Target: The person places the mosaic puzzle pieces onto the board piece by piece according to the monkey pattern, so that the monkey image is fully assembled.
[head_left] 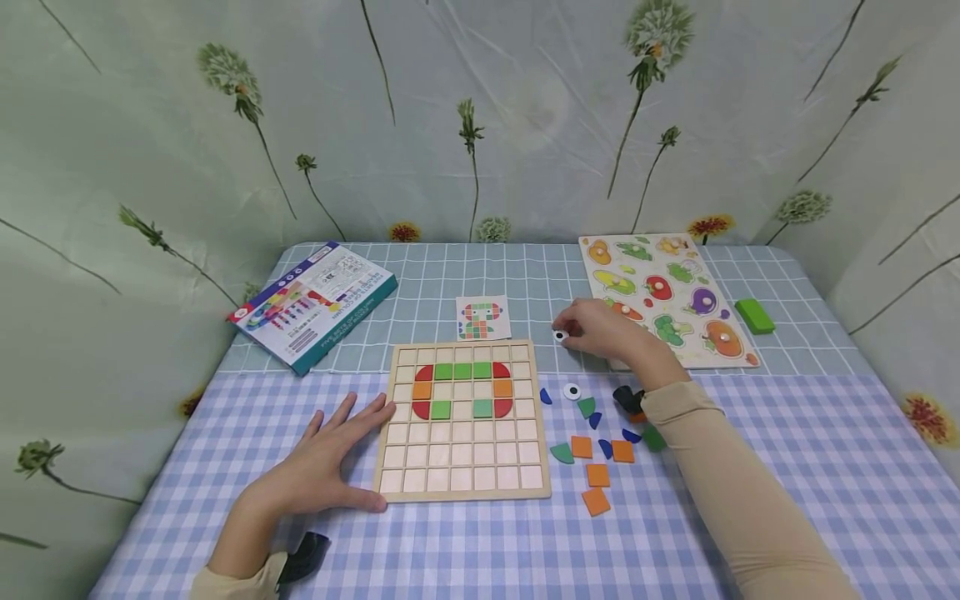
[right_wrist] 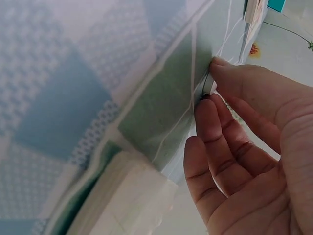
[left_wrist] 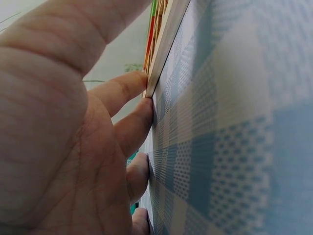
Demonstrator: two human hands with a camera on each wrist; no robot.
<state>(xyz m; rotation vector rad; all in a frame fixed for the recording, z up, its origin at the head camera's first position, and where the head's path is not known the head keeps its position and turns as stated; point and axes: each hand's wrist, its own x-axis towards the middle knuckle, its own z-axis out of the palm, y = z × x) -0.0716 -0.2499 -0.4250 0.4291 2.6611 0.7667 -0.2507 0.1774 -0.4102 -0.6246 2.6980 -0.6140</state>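
Observation:
My left hand [head_left: 315,467] is spread with straight fingers along the left edge of a wooden grid board [head_left: 461,497]; thumb and fingertips touch its side. Red quarter-round pieces [head_left: 422,409], orange squares [head_left: 422,390] and green squares [head_left: 462,371] sit in its upper cells. Beyond the right side of the board, my right hand [head_left: 600,329] pinches a round white eye piece [head_left: 559,336] between thumb and fingers, close over the cloth. The right wrist view shows that eye piece [right_wrist: 210,87] edge-on, partly hidden by the fingers. A small picture card [head_left: 482,318] lies just behind the board.
Loose pieces lie right of the board: another eye piece [head_left: 572,391], orange squares [head_left: 597,476], green quarter-rounds [head_left: 562,453] and small blue pieces [head_left: 545,397]. Farther back are a vegetable puzzle board [head_left: 637,287], a green block [head_left: 754,317] and, at left, a flat box [head_left: 315,304].

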